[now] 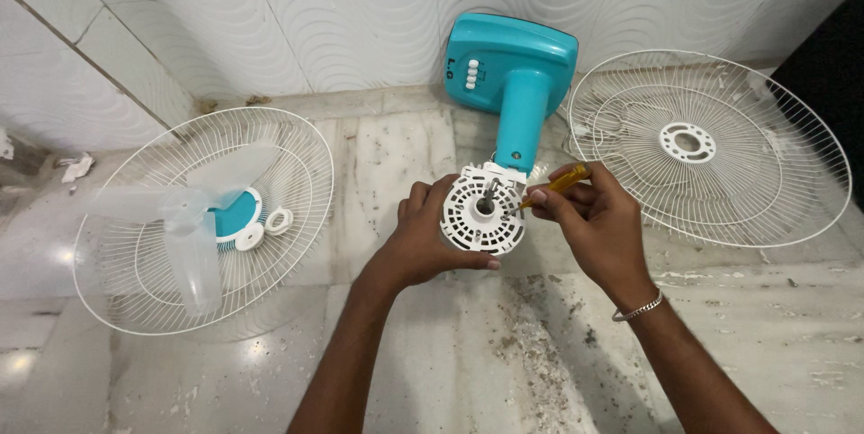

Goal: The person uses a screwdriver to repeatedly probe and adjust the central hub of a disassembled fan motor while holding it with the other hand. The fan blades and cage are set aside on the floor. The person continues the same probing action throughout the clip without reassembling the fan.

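Motor housing: round white plastic fan motor housing (pixel 483 214) with slotted vents and a metal shaft at its centre, lying face up on the floor at the top of the fan's neck, mid-frame between both hands.
Left hand: left hand (pixel 425 234) cupped around the housing's left and lower edge, fingers clenched on the rim, thumb pressed under its lower right side.
Right hand: right hand (pixel 589 216) closed in a grasp on a yellow-handled screwdriver (pixel 556 187); the tip points left and down onto the housing's right side, touching or just above it, cannot tell which.
Wrist: thin silver chain bracelet (pixel 638 310) on the right wrist.
Fan body: teal plastic fan stand with neck and base (pixel 513 74), lying on the floor, base propped against the wall, a row of white buttons on it.
Left of hands: white wire fan guard (pixel 297 142) flat on the floor, holding a translucent three-blade fan propeller (pixel 189 218), a teal-and-white round cap (pixel 236 216) and a small white plastic ring (pixel 279 220).
Right of hands: second white wire fan guard (pixel 711 146) with white centre hub, flat on the floor, near the right hand but apart.
Floor: grey-white marble floor (pixel 468 371), dusty, dark grit scattered below the hands.
Wall: white tiled wall with wave pattern (pixel 342 11) behind.
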